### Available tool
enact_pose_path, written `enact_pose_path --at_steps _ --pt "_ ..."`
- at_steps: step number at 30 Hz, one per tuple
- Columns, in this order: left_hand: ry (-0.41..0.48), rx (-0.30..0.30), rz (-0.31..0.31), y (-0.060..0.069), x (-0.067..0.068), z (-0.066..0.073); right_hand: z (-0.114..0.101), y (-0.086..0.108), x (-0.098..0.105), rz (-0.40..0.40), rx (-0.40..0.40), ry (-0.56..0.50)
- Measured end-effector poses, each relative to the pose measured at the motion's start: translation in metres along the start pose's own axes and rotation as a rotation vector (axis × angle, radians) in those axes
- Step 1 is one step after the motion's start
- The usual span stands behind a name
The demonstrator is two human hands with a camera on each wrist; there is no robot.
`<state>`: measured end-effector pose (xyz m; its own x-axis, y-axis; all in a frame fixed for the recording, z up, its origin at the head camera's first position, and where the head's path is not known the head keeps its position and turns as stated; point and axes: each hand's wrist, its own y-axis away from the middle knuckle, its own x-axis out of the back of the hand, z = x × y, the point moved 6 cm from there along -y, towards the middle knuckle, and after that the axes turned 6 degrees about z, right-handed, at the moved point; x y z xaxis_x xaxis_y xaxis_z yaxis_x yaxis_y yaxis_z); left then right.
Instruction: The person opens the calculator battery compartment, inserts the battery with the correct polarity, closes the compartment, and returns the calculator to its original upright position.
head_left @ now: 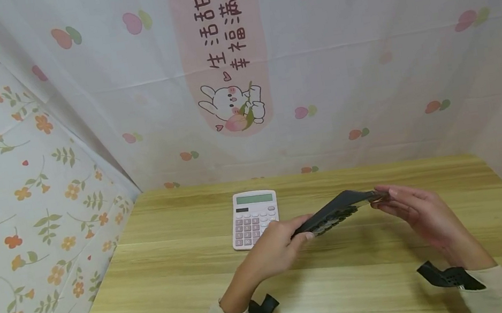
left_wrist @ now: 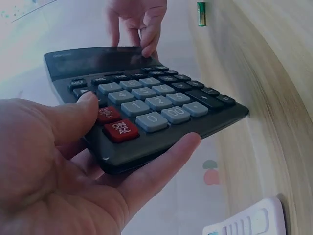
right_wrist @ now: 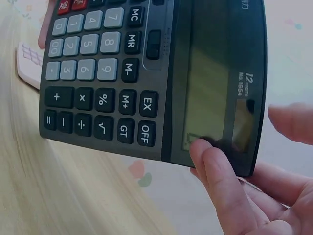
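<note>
A black desk calculator (head_left: pixel 325 214) is held tilted above the table between both hands. Its keys are grey, black and red, and in the right wrist view its display (right_wrist: pixel 208 73) is lit, with a digit at one corner. My left hand (head_left: pixel 271 250) grips the keypad end, thumb beside the red keys (left_wrist: pixel 121 130) and fingers underneath. My right hand (head_left: pixel 417 213) holds a corner at the display end, with fingertips on the screen and another finger behind; its thumb is apart from the casing. A white calculator with pinkish keys (head_left: pixel 244 229) lies on the table beyond the left hand.
The wood-grain table (head_left: pixel 162 278) runs back to a white printed curtain (head_left: pixel 341 72). A floral curtain (head_left: pixel 35 210) hangs along the left side. In the left wrist view a green battery (left_wrist: pixel 201 13) is on the table. Black straps (head_left: pixel 449 277) sit at both wrists.
</note>
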<state>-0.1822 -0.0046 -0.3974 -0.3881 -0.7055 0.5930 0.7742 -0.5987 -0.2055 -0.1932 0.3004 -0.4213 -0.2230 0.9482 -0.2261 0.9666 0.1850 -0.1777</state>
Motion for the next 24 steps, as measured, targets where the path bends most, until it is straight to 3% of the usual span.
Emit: enact_pose_path --at_steps 4,11,18,24 --pt "0.037 0.003 0.009 0.001 0.002 -0.002 -0.001 0.001 0.0 0.003 0.0 0.002" --pt "0.126 0.029 0.017 0.0 0.002 -0.005 0.0 0.002 0.002 0.054 -0.024 -0.122" --pt "0.495 0.177 0.004 -0.002 -0.007 -0.008 -0.002 0.0 0.008 0.182 -0.049 -0.091" --pt "0.705 0.248 -0.02 0.001 -0.021 -0.012 -0.001 0.004 0.013 0.266 -0.07 -0.003"
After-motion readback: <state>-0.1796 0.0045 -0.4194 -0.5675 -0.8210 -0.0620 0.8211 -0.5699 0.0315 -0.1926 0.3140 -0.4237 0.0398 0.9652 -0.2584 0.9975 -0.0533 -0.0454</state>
